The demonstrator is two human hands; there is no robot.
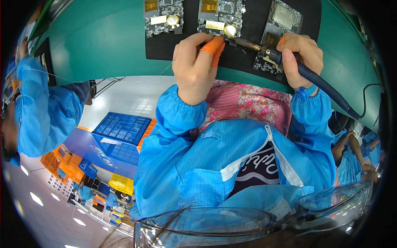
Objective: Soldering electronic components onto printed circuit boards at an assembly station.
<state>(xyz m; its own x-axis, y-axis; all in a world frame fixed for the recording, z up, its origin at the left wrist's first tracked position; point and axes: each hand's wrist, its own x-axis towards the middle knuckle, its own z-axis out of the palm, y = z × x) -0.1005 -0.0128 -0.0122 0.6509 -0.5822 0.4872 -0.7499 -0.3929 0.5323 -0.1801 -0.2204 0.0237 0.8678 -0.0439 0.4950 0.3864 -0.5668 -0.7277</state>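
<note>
My right hand (302, 58) grips a soldering iron (306, 74) by its dark blue handle. The iron points left, its tip at the lower edge of the middle circuit board (221, 18). Beside that tip, my left hand (194, 68) is closed in a pinch, with orange finger cots on its fingers. From the hand's left side trails a thin solder wire (166, 68); its other end is hidden by the fingers. The middle board carries a round coin cell (230, 30). Under my right hand lies another circuit board (281, 22), partly covered.
A third circuit board (163, 18) lies at the left of the black mat (165, 51) on the green bench (103, 37). The iron's cord (364, 101) curves off to the right. Blue crates (122, 128) stand behind at the left. Co-workers in blue sleeves (35, 107) sit at both sides.
</note>
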